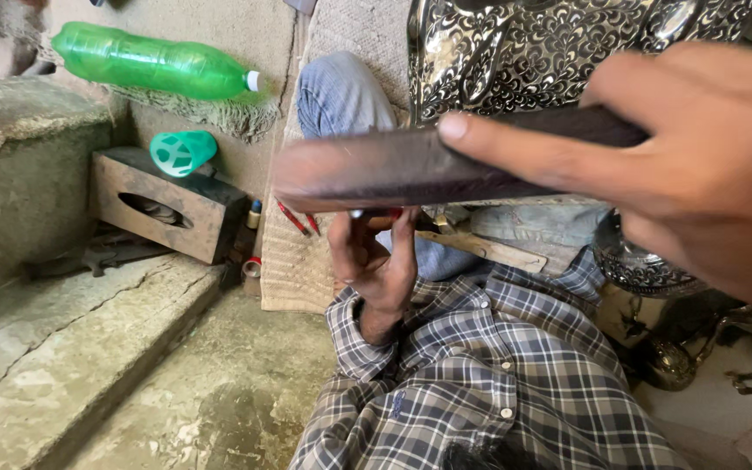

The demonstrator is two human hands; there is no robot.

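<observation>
My right hand [689, 165] grips a long dark wooden bar [376, 170], with the index finger stretched along its side. The bar is held level in front of an engraved silvery metal vessel [533, 52] that rests over my jeans-clad knee [341, 96]. Just below the bar, my left hand [376, 261] is raised with its fingers pinched on a small thin tool [378, 212], most of which is hidden by the fingers and the bar. My checked shirt sleeve [480, 374] fills the lower middle.
A green plastic bottle [150, 63] lies at the top left above a green cup [183, 152] and a slotted wooden block [163, 204]. Red pens [293, 218] lie on a woven mat [293, 270]. An ornate bowl [641, 265] and brass pieces [668, 361] sit at the right. Stone steps [45, 348] are at the left.
</observation>
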